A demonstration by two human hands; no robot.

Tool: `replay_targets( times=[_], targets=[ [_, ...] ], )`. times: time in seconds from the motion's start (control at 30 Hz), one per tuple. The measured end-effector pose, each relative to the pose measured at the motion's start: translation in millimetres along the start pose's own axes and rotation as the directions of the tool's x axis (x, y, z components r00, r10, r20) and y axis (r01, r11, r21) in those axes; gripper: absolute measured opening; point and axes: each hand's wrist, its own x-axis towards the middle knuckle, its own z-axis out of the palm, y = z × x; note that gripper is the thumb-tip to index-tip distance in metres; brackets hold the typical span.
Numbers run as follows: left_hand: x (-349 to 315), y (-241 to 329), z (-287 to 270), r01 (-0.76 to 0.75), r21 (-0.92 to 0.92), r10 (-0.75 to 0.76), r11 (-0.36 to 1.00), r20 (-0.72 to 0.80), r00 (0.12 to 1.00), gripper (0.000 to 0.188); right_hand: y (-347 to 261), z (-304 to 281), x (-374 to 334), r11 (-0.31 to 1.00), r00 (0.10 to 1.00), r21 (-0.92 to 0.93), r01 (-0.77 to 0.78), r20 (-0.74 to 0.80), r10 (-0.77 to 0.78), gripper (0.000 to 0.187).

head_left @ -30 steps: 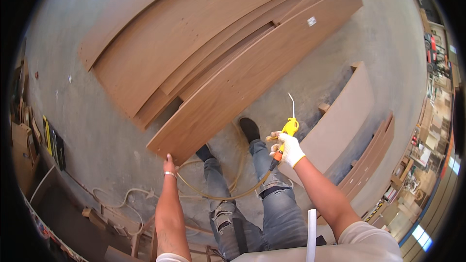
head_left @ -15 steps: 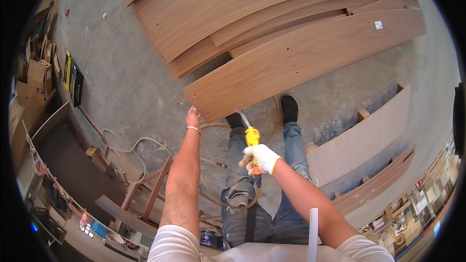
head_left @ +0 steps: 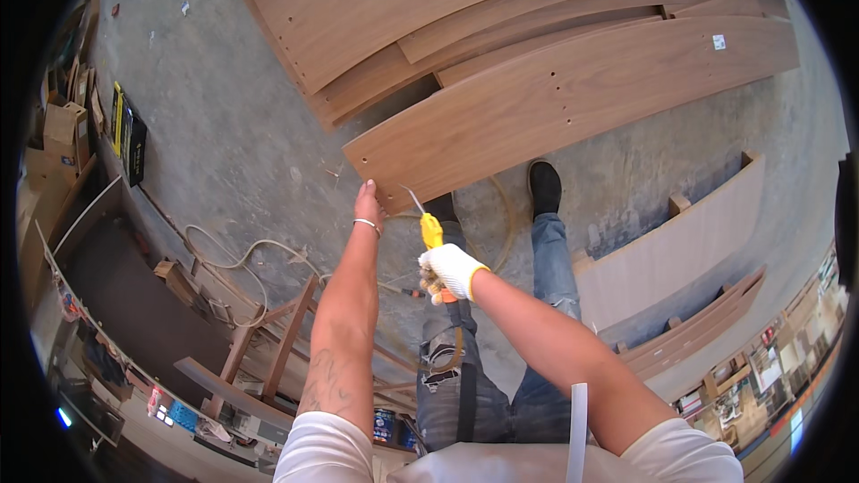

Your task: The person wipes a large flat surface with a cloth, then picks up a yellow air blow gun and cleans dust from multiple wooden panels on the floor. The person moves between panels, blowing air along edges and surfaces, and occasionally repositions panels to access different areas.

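A long brown wooden panel [head_left: 465,139] with several small drilled holes lies slanted across the middle of the view. My bare left hand [head_left: 368,203] grips its near left corner, and most of the fingers are hidden by the edge. In my right hand [head_left: 452,270], which wears a white knit glove, is a yellow air blow gun [head_left: 431,231] with a thin metal nozzle. The nozzle tip points at the panel's near edge, just right of my left hand. From the handle a hose runs down past my leg.
More brown panels [head_left: 429,0] are stacked beyond. A pale hose [head_left: 255,249] loops over the concrete floor [head_left: 210,116] at the left. Wooden frames [head_left: 277,331] stand at the lower left, cardboard boxes [head_left: 64,134] at the far left. At the right lie further boards [head_left: 680,233].
My right hand has moved left and a little forward with the air blow gun, so its nozzle is nearer the panel's corner. My left hand has shifted slightly up and right along the corner.
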Motion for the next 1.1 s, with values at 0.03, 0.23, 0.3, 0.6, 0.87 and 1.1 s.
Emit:
replay_targets(
  times=[0.03,0.23,0.3,0.6,0.87,1.1],
  targets=[
    [2,0,2,0.006,-0.016,-0.006,1.0,-0.023,1.0,0.055,-2,4,7,0.999,0.999,-0.044,0.012,0.036,-0.011,0.016],
    [29,0,-14,-0.024,-0.049,0.027,0.999,0.053,0.998,0.081,-16,25,10,0.999,0.998,-0.027,0.039,-0.045,-0.041,0.014],
    [13,6,13,0.004,-0.063,-0.003,0.998,0.02,1.0,0.075,7,-7,14,0.997,0.994,0.058,0.056,-0.1,-0.05,0.015],
    [12,6,12,-0.245,0.45,0.386,0.859,-0.255,0.887,0.08,72,-126,-40,0.801,0.95,0.512,0.31,-0.136,-0.28,0.018],
    [-9,50,4,-0.412,0.385,0.495,0.826,-0.146,0.857,0.082,107,-169,-58,0.714,0.944,0.618,0.329,-0.197,-0.264,0.019],
    [16,31,-25,-0.073,0.149,0.069,0.986,0.034,0.997,0.1,69,-182,-74,0.664,0.908,0.627,0.408,-0.204,-0.365,0.017]
  ],
)
